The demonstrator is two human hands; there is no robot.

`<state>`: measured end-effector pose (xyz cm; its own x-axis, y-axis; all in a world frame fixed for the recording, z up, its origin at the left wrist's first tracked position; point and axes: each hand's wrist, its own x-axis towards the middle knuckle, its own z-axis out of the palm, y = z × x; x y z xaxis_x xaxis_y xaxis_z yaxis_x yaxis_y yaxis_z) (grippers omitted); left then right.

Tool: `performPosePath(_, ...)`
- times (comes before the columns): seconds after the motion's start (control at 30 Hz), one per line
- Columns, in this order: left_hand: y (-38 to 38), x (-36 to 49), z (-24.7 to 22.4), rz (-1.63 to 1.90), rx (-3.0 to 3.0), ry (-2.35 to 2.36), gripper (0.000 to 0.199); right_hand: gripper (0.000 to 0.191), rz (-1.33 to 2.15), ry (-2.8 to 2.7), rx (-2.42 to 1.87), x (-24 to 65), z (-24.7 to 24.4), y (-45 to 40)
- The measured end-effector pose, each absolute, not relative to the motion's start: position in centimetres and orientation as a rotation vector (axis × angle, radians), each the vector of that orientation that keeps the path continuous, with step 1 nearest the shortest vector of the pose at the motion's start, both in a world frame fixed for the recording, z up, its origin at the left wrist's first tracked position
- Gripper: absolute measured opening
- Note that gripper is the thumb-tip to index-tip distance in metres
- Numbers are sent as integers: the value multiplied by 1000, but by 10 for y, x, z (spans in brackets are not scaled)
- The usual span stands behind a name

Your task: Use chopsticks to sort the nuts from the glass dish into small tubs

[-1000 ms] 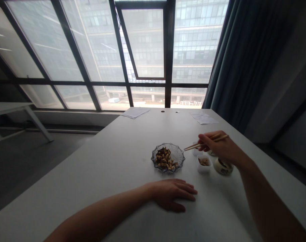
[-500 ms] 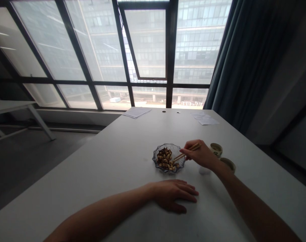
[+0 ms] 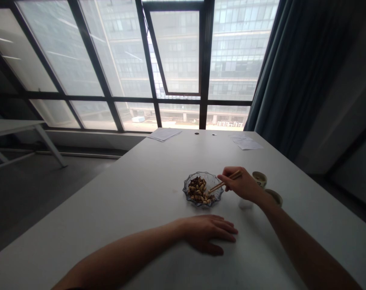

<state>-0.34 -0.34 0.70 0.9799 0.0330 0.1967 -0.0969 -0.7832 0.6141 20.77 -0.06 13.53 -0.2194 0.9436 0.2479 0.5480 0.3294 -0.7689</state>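
- Head view: right hand (image 3: 239,184) pinches two slender tan wooden chopsticks (image 3: 216,187), tips inside the clear scalloped glass bowl (image 3: 211,180) of small brown-and-tan nuts (image 3: 197,188);
- left hand (image 3: 207,233) lies flat, fingers loosely spread, on the white table (image 3: 125,201);
- bowl sits just beyond it.

Chopsticks (image 3: 218,186) lt brn, table (image 3: 134,193) wht (curtain (image 3: 282,96) dk blue).

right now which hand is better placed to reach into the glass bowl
Probably the right hand: it holds chopsticks, tips at the glass bowl; the left hand lies on the table.
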Motion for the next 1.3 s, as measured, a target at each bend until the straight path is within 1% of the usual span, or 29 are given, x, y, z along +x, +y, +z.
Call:
performPosePath(0.2,-3,-4,7,274,2465,-48,61,38,624,-1789,-1355,242,170,-18)
performPosePath(0.3,-3,-3,7,278,2461,-51,60,40,507,-1752,-1430,266,187,-31)
performPosePath(0.43,-4,-1,8,261,2454,-44,60,40,406,-1712,-1519,291,199,-44)
performPosePath(0.53,-4,1,7,260,2450,-36,60,41,448,-1712,-1560,299,198,-47)
performPosePath(0.73,-3,3,6,271,2455,-44,61,45,649,-1664,-1580,303,189,-39)
performPosePath(0.9,-3,2,7,260,2462,-48,60,42,632,-1571,-1483,291,189,-35)
performPosePath(0.97,-3,1,8,255,2461,-44,60,42,633,-1590,-1431,280,188,-34)
performPosePath(1.1,-4,0,8,261,2463,-46,60,44,769,-1666,-1323,254,179,-30)
performPosePath(1.3,-4,-2,6,287,2464,-51,60,39,826,-1887,-1383,229,162,-20)
